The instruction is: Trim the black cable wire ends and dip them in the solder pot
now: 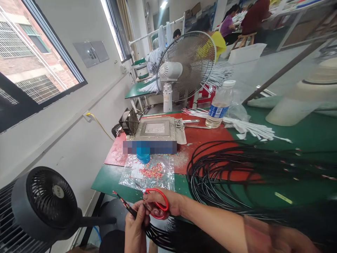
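Spreading wide over the green table [302,140], shiny black cable loops [223,172] lie right of a clear crinkly bag [147,174] holding tiny red bits. Near the table's front edge, the right hand [163,203] grips red-handled scissors [158,202]. Beside it, the left hand [135,228] pinches a thin black cable end [125,203].

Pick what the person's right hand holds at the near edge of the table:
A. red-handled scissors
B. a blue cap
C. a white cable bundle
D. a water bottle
A: the right hand has its fingers through the loops of the red-handled scissors, blades pointing toward the black cable pinched in the left hand.
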### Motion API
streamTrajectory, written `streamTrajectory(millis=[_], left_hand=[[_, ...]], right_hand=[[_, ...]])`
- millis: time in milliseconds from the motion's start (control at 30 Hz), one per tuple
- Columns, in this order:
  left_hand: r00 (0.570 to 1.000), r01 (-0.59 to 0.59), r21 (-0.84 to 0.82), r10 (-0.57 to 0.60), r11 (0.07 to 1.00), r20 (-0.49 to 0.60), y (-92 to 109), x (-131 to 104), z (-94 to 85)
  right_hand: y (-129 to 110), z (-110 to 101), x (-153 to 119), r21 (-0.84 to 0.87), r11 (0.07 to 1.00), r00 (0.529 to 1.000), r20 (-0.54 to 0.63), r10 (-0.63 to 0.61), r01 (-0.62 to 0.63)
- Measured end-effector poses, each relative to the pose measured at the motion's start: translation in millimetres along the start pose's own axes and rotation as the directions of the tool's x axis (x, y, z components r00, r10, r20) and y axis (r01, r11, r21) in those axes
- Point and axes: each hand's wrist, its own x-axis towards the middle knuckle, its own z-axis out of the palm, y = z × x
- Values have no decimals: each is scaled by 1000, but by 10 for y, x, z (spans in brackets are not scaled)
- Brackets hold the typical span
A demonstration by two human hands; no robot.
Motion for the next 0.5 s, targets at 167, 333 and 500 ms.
streamTrajectory(millis=[167,333,500], left_hand=[[1000,14,-26,-13,1000,15,-38,18,-32],[1000,17,-40,-16,999,20,-58,28,-7],[1000,6,-54,-5,999,30,-22,-2,48]], right_hand=[[27,7,4,13,999,999,32,-34,33],[84,-6,27,-23,995,995,40,-96,97],[67,10,20,-62,990,991,59,-121,125]])
